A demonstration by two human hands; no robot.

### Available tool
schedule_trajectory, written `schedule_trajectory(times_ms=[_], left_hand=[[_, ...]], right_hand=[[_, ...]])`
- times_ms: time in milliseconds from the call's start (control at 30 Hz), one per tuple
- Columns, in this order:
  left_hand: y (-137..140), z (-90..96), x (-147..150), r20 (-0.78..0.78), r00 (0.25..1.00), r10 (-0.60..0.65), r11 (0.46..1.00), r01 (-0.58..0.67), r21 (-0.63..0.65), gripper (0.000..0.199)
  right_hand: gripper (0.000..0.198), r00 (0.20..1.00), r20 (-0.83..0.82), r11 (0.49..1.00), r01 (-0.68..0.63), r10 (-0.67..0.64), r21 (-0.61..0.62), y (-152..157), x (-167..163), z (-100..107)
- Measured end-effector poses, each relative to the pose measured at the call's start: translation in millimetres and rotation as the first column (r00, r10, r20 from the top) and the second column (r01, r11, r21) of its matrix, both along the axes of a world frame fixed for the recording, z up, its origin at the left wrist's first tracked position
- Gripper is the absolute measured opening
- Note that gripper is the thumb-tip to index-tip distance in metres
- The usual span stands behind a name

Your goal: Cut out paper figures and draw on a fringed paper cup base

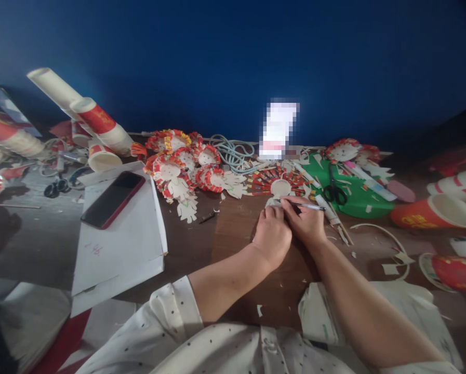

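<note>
In front of me lies a paper figure [281,187], with a round white middle and a fan of red, patterned strips around its upper half. My right hand [306,222] grips a pen [309,206], its tip end over the white paper at the figure's lower edge. Close against it, my left hand [272,232] is closed, fingers curled at the bottom of the figure and holding it down. The two hands hide most of that lower part. Similar finished-looking paper figures [170,169] with white hand-shaped pieces are piled to the left.
A phone [114,200] rests on white sheets [127,249] at left. Black scissors [335,192] lie on green card [357,205] at right. Red paper cups [423,213], stacked cups [100,122], a pale cable [233,150] and paper scraps surround the work. A blue wall [178,62] stands behind.
</note>
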State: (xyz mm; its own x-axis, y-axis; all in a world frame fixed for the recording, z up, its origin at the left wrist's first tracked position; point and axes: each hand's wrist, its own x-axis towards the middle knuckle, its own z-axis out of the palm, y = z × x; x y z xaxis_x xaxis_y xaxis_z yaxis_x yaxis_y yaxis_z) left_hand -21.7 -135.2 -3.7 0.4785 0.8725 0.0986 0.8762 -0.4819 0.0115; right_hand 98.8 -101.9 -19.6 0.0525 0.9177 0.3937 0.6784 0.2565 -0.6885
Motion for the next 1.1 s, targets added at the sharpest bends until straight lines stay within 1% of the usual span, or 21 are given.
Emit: schedule_trajectory(times_ms=[300,800,1100], left_hand=[[-0.4,0.9,-0.5,0.003,1.0,-0.005,1.0,0.005,0.008,0.049],[-0.5,2.0,-0.9,-0.008,1.0,-0.008,1.0,0.008,0.001,0.049],[0.0,3.0,-1.3,-0.008,1.0,-0.02,1.0,0.02,-0.002,0.051]], right_hand=[[0.029,1.0,0.008,1.0,-0.003,0.003,0.028,0.6,1.6,-3.6],[0.03,1.0,0.015,1.0,0.017,-0.017,0.019,0.0,0.8,-1.8],[0.029,0.999,0.035,1.0,0.024,-0.024,0.019,-1.1,-0.2,2.9]])
